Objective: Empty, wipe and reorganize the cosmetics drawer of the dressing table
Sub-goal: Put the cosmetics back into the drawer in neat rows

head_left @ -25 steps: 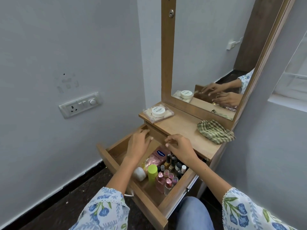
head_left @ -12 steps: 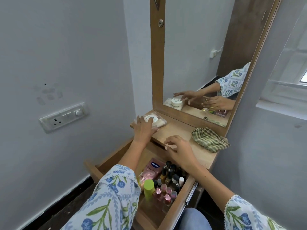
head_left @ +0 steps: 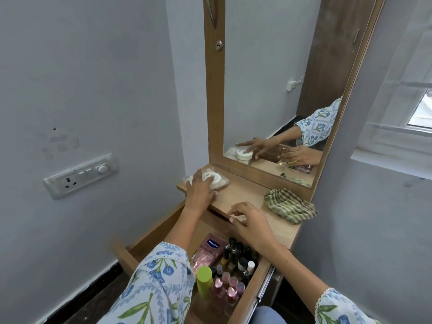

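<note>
left hand (head_left: 199, 190) has left the drawer (head_left: 245, 298) since a second ago; flat, fingers spread, on white jar (head_left: 214, 178) at worktop (head_left: 247, 197) back corner. drawer pulled out, bottles (head_left: 230, 272) inside. right hand (head_left: 250, 222) loosely curled over worktop edge, grip empty.

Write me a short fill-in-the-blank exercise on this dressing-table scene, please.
1. The left hand rests on the white ____ at the tabletop's back corner.
2. The checked cloth lies on the ____, not in the drawer.
3. The pink tube in the drawer reads ____.
4. The upright bottle beside it has a ____ cap.

Missing words: jar; tabletop; Vaseline; green
</note>
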The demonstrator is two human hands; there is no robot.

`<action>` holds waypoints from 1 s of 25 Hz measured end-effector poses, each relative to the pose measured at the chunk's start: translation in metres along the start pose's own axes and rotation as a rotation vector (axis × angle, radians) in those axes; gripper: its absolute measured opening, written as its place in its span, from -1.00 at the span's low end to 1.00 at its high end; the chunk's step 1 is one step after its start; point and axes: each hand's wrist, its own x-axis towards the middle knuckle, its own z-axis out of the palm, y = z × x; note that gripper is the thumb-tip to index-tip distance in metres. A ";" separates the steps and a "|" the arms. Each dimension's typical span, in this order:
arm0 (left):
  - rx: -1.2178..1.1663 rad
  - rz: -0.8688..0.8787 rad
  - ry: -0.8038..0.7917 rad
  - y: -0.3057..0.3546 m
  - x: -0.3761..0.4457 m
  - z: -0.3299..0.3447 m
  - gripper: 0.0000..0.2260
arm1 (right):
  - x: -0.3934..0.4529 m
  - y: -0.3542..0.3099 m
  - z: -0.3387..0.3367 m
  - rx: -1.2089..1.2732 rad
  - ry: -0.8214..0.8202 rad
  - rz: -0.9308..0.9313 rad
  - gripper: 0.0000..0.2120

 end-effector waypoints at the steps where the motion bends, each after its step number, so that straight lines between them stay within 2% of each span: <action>1: -0.066 -0.016 0.037 0.003 0.001 0.000 -0.58 | 0.000 0.001 -0.001 -0.002 0.001 0.005 -0.85; 5: -0.196 -0.012 0.160 0.008 -0.006 -0.004 -0.78 | 0.001 0.002 -0.004 -0.013 -0.006 0.013 -0.83; 12: -0.388 -0.033 0.228 -0.029 -0.068 -0.034 -0.64 | 0.001 -0.005 0.002 -0.055 -0.030 -0.039 -0.84; 14: -0.374 -0.034 0.146 -0.058 -0.100 -0.040 -0.61 | 0.003 -0.004 0.007 -0.068 -0.039 -0.063 -0.85; 18: -0.208 -0.099 -0.160 -0.098 -0.135 -0.042 -0.45 | 0.017 -0.006 0.026 -0.167 -0.077 -0.108 -0.82; 21: -0.137 -0.105 -0.258 -0.103 -0.139 -0.031 -0.47 | 0.043 -0.012 0.043 -0.366 -0.145 -0.145 -0.59; 23: -0.115 -0.118 -0.265 -0.106 -0.142 -0.025 -0.46 | 0.058 -0.015 0.055 -0.482 -0.247 -0.116 -0.36; 25: -0.091 -0.117 -0.266 -0.108 -0.142 -0.021 -0.44 | 0.072 -0.015 0.064 -0.548 -0.335 -0.080 -0.23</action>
